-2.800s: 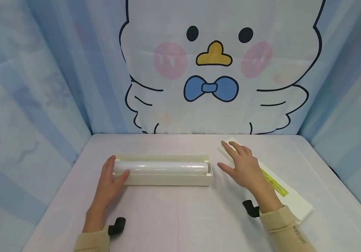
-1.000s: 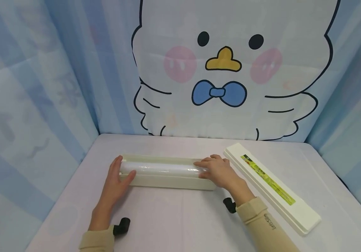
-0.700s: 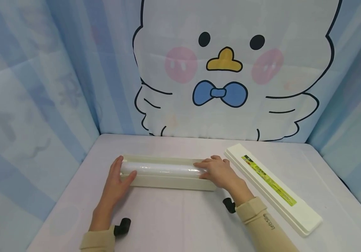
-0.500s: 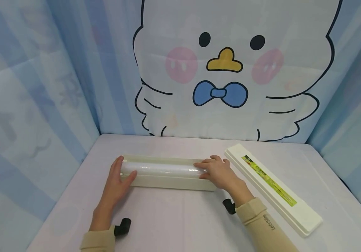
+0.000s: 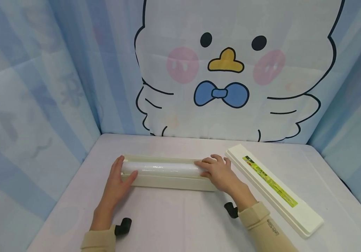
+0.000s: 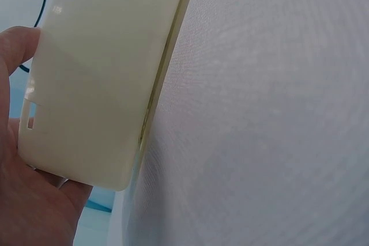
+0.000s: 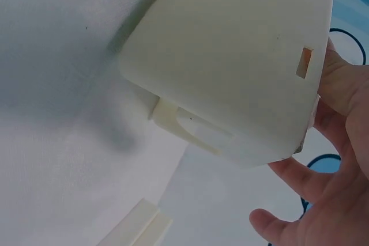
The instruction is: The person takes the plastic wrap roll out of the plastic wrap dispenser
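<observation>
A long cream cling film dispenser box point(image 5: 174, 183), its lid off, lies crosswise on the table with a white roll of cling film point(image 5: 161, 169) inside. My left hand point(image 5: 115, 183) grips the box's left end, thumb over the front wall and fingers round the far side. At the other end, my right hand point(image 5: 221, 175) pinches the roll between thumb and fingers. In the left wrist view the box's outer wall point(image 6: 109, 67) fills the space beside the hand. From the right wrist, the thumb shows at the edge of the box end point(image 7: 230, 67).
The cream lid point(image 5: 300, 213) with a yellow-green label lies slanted on the table, right of the box. White cloth covers the table point(image 5: 168, 217). A printed curtain point(image 5: 174, 115) closes off the back and both sides.
My right hand has come from over the lid to the roll's right end. Just now that end rises slightly, showing a strip of the inner front wall. The left hand keeps its hold.
</observation>
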`<state>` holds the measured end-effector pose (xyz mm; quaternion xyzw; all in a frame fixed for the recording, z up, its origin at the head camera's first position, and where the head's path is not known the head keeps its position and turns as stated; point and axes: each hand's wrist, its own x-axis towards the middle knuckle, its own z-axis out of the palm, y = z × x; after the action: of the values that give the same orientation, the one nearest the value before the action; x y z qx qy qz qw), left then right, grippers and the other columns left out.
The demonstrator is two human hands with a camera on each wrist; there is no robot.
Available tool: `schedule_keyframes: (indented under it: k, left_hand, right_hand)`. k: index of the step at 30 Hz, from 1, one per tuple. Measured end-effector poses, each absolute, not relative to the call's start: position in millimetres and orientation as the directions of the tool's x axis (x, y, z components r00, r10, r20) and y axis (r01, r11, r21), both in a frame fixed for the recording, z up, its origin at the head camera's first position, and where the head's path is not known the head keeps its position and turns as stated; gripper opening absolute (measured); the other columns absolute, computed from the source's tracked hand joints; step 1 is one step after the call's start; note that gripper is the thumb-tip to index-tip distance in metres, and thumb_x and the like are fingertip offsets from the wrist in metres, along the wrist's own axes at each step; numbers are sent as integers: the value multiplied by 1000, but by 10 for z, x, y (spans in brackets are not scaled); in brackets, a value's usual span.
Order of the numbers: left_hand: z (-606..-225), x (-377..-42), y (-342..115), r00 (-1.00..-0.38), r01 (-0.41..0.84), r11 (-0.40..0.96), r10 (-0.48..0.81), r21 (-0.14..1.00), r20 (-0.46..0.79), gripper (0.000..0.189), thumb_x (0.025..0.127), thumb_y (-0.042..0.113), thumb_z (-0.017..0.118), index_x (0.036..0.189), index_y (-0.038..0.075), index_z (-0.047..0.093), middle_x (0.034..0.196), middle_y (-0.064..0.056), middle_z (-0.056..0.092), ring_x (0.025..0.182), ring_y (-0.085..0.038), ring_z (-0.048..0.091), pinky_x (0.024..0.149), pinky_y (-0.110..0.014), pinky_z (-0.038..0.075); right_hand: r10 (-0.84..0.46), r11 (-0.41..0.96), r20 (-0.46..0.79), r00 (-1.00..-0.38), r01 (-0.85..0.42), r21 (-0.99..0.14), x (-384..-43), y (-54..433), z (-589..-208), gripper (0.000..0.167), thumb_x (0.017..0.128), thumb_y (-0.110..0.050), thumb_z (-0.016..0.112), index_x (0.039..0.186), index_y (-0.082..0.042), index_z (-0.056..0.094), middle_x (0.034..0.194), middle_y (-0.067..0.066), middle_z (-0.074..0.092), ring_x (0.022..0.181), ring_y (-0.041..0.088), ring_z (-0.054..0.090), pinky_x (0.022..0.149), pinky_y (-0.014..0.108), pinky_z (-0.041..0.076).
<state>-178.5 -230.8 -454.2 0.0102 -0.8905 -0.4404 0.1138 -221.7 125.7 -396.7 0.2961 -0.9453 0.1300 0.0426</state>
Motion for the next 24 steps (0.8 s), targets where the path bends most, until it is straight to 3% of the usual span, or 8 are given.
schedule_keyframes:
  k: [10, 15, 24]
  left_hand:
    - [-4516, -1781, -2309, -975, 76, 604, -121, 793, 186, 80, 98, 28, 64, 156, -6, 20, 162, -26, 16, 149, -44, 17, 118, -59, 15]
    - [-4505, -1778, -2309, -977, 66, 605, -121, 794, 174, 81, 98, 29, 64, 157, -5, 19, 163, -25, 15, 149, -44, 16, 119, -58, 15]
    - [-4482, -1755, -2310, -980, 48, 609, -125, 792, 156, 81, 99, 31, 63, 158, -4, 19, 164, -23, 14, 149, -43, 17, 118, -58, 16]
  right_hand:
    - [-580, 753, 257, -773, -629, -192, -2187, 1259, -3958, 42, 94, -15, 71, 135, -14, 65, 124, 10, 64, 124, 37, 52, 104, 70, 28]
    - [-584, 719, 288, -759, -648, -252, -2186, 1255, -3948, 41, 94, -11, 71, 134, -10, 65, 122, 12, 62, 115, 33, 59, 109, 66, 27]
    - [-560, 659, 323, -763, -647, -384, -2165, 1252, -3961, 39, 97, -3, 64, 136, -6, 63, 125, 12, 58, 113, 35, 53, 98, 53, 46]
